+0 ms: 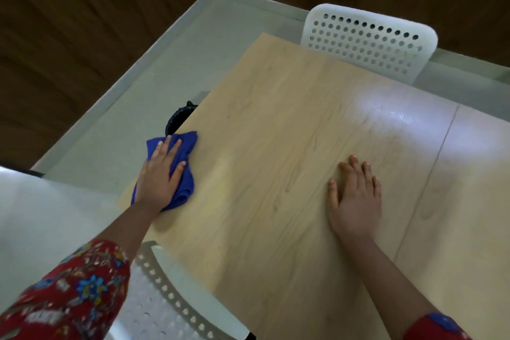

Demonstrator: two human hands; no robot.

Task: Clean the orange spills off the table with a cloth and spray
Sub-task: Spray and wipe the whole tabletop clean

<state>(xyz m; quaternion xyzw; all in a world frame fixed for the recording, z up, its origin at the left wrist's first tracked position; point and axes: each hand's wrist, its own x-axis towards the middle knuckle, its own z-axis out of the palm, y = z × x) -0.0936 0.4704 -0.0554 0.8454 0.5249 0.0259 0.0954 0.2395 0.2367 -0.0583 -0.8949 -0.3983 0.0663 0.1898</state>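
Cloth, blue and bunched up, was pressed flat at the table's left edge by the left hand, fingers straight. Right hand was laid flat and relaxed on bare wood, nothing grasped.

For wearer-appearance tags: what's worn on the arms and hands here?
Both bare: left hand and right hand show no gloves, rings or watch. The left sleeve is red with blue, yellow and white floral print; the right sleeve looks the same, only its edge in frame.
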